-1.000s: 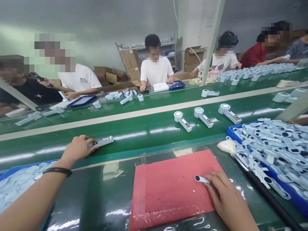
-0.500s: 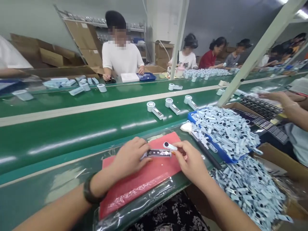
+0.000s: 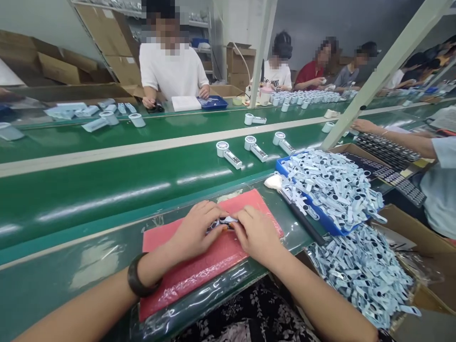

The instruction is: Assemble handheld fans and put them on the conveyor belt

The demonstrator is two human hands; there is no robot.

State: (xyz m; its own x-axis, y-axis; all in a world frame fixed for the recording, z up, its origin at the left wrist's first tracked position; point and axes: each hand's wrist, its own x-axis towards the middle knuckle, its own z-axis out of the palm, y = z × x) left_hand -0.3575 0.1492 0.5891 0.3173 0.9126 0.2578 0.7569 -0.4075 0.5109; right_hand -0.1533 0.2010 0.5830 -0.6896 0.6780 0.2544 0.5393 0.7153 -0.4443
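Over the red mat (image 3: pixel 199 275), my left hand (image 3: pixel 201 225) is closed on a small handle-shaped housing, which my fingers mostly cover. My right hand (image 3: pixel 254 232) grips a light-blue plastic strip (image 3: pixel 228 219) with a dark oval, held against the top of that housing. Both hands meet with thumbs and fingertips close together, and whether the strip is seated I cannot tell. Several light-blue handheld fans lie on the green belt ahead, the nearest fan (image 3: pixel 229 155) with its handle open and a dark board showing.
At the right, a blue tray (image 3: pixel 313 211) overflows with light-blue strips (image 3: pixel 331 190), and more fill a cardboard box below. A black-handled tool (image 3: pixel 302 216) with a white wrapped head lies beside the mat. A slanted metal post (image 3: pixel 384 71) rises behind. Co-workers sit across the belt; another's arm (image 3: pixel 402 137) reaches in at right.
My right hand has moved left and brought the light-blue strip from beside the housing onto it. My hands now nearly touch. The co-worker's arm at right has reached farther forward.
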